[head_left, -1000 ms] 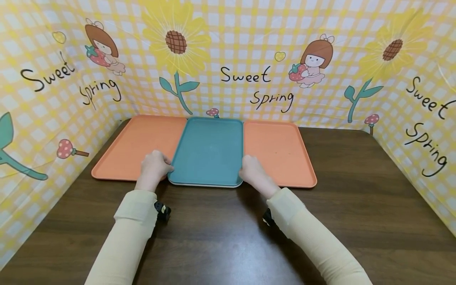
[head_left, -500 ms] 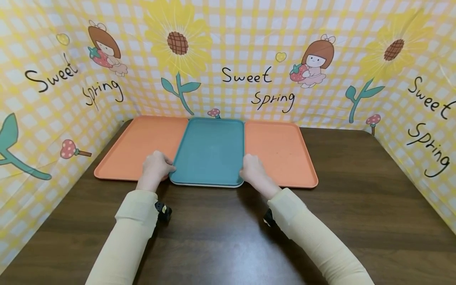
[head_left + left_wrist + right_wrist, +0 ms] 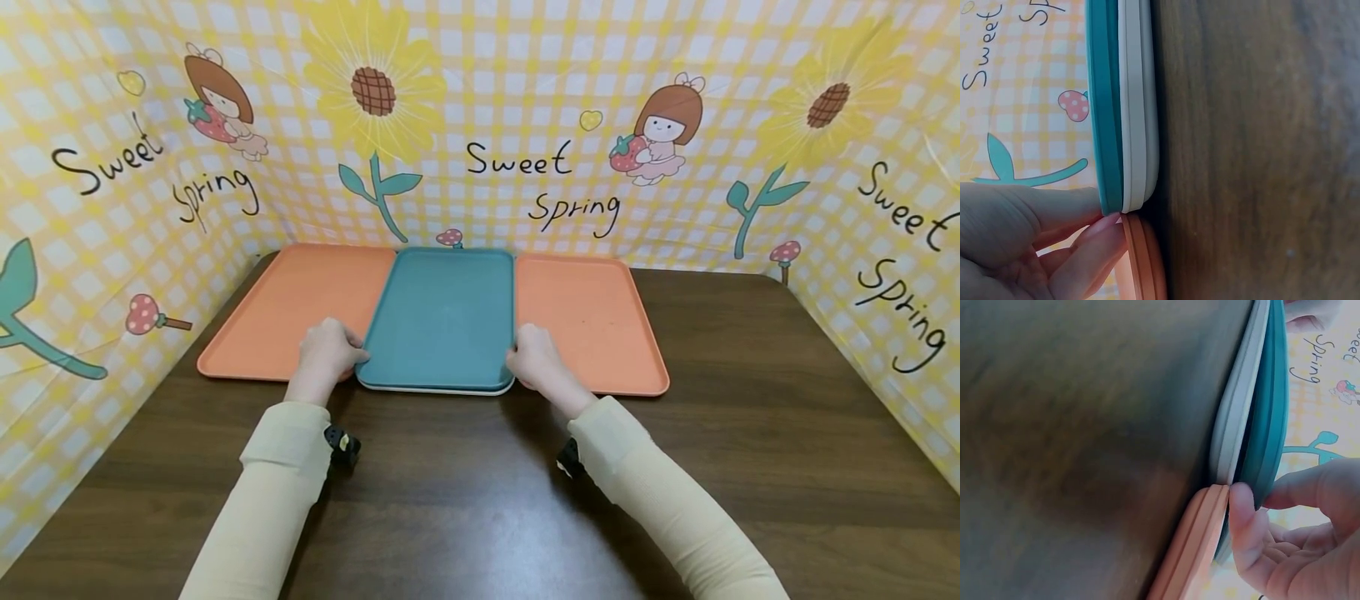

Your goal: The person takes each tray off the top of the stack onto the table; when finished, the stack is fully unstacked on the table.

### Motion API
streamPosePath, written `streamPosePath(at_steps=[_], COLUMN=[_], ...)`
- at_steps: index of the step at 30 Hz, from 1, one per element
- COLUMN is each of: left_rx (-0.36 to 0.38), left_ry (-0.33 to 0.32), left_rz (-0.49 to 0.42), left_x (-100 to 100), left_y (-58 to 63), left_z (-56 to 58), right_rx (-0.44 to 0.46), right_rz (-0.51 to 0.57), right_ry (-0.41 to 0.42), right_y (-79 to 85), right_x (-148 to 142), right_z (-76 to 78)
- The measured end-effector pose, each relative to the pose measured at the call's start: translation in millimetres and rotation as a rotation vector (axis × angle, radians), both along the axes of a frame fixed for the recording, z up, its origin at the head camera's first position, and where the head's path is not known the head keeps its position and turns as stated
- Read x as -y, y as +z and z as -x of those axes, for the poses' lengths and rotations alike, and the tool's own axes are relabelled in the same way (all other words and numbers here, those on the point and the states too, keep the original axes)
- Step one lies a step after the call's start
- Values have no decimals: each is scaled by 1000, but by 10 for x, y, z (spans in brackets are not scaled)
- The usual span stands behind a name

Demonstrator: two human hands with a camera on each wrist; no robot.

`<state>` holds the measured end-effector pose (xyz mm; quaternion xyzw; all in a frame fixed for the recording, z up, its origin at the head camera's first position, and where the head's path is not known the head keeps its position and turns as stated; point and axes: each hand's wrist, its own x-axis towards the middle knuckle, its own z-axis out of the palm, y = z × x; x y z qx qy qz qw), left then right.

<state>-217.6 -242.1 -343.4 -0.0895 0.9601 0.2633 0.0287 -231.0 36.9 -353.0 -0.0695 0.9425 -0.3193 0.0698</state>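
A teal tray (image 3: 442, 321) lies on top of a white tray (image 3: 1135, 112), whose rim shows just below it in both wrist views. My left hand (image 3: 324, 357) pinches the teal tray's near left corner, thumb on the rim and fingertips below it. At the near right corner my right hand (image 3: 536, 358) pinches the same tray between thumb and fingers. In the right wrist view a narrow dark gap parts the teal rim from the white rim (image 3: 1235, 419). An orange tray (image 3: 300, 300) lies to the left, another orange tray (image 3: 588, 321) to the right.
The trays stand in a row along the back of a dark wooden table (image 3: 450, 483). Behind them and at both sides hangs a yellow checked cloth (image 3: 517, 100) with printed flowers and lettering. Small black devices sit at both wrists.
My right hand has shifted very slightly to the right at the teal tray's corner. The left hand keeps its place, and the trays look almost the same; the head view moved slightly.
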Motion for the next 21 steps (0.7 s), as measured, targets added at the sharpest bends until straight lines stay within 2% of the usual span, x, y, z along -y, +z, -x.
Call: streamPosePath(at_steps=[7,13,17,21], left_rx=[-18,-41,-55,-76], left_ry=[-20,-37,-44,-50], left_rz=[27,50,54,57], left_x=[-2,19,25,28], left_y=[-14,-40,-55,-61], left_z=[10,22,21,13], right_rx=[117,314,401,450], right_rz=[194,469,551,595], right_ry=[-25,-83,-110,-127], right_y=[5,-20,-43,-49], right_x=[-51,-85,-107,-137], right_z=[33,84,104,113])
